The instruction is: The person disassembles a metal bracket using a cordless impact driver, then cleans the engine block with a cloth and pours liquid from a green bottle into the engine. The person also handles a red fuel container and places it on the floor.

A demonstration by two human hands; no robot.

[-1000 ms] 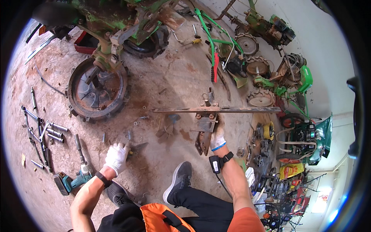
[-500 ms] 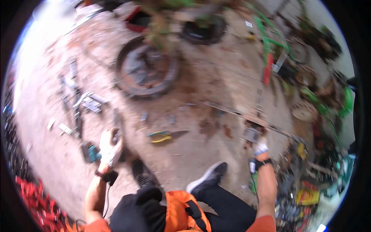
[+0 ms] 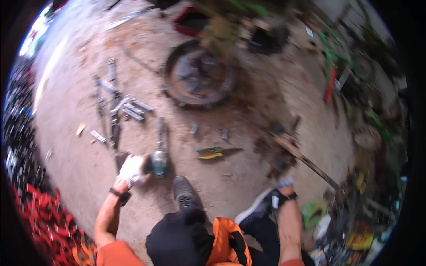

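My left hand (image 3: 133, 170), in a white glove, is closed around the handle of a teal and black cordless power driver (image 3: 159, 165). The tool's long metal socket points away from me along the ground. Just beyond my right shoe, my right hand (image 3: 285, 181) is gloved too, but its fingers are smeared and partly hidden. A blurred dark brown piece (image 3: 276, 169) is close to that hand; whether I hold it is unclear. Between my hands lie pliers (image 3: 210, 153) with yellow and teal handles.
Several metal bars (image 3: 133, 111) lie at the left. A round rusty metal base (image 3: 199, 75) stands ahead. A long bar (image 3: 310, 166) slants across the right side. Red metal parts (image 3: 49, 213) are heaped at lower left, and mixed clutter (image 3: 355, 213) lines the right.
The view has swung left, so the scene sits farther right. My right hand has moved left and nearer to my shoe, away from the long bar. My left hand remains at the driver.
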